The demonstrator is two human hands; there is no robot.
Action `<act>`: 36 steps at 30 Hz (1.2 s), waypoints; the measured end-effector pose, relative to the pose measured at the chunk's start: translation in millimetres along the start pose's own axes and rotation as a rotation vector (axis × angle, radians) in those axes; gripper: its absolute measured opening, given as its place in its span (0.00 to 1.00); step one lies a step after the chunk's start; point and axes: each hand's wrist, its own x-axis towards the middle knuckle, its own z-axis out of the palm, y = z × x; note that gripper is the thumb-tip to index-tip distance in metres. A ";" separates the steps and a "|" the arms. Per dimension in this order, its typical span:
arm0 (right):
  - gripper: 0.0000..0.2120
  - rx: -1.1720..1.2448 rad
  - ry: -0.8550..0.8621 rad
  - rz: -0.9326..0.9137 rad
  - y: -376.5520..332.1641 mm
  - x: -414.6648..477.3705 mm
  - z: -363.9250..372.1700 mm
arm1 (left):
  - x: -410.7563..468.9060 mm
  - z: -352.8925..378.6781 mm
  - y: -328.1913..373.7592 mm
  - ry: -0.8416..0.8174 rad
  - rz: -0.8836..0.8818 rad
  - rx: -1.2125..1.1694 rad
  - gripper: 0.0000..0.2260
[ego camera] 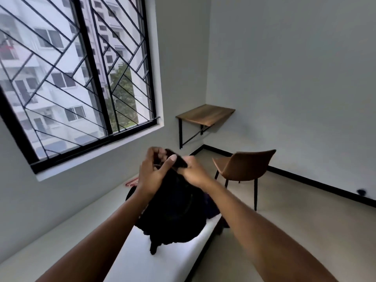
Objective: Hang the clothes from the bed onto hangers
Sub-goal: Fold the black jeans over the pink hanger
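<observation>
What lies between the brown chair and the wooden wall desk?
Only bare pale floor shows between the brown chair and the wooden wall desk, in the head view.

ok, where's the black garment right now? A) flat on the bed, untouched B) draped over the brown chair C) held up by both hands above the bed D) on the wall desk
C: the left hand and right hand pinch the top of the black garment, which hangs over the bed; the chair is bare.
</observation>
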 end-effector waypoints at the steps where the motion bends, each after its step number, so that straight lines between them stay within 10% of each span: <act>1: 0.11 -0.002 0.004 -0.001 -8.1 -5.9 -10.2 | -8.8 0.9 9.1 -0.029 -0.003 0.001 0.24; 8: 0.08 0.288 -0.010 -0.094 -81.4 -71.2 -81.2 | -58.7 -28.8 27.3 -0.412 -0.029 0.375 0.49; 19: 0.09 0.260 0.290 -0.155 -184.0 -172.3 -87.9 | -164.0 -125.3 26.8 -0.401 -0.405 0.375 0.05; 26: 0.37 0.005 0.460 -0.047 -180.2 -252.5 -63.2 | -155.4 -246.7 70.2 -0.402 -0.463 0.065 0.03; 36: 0.15 0.093 0.459 -0.022 -196.9 -298.7 -56.0 | -151.4 -276.1 102.7 -0.442 -0.284 0.158 0.09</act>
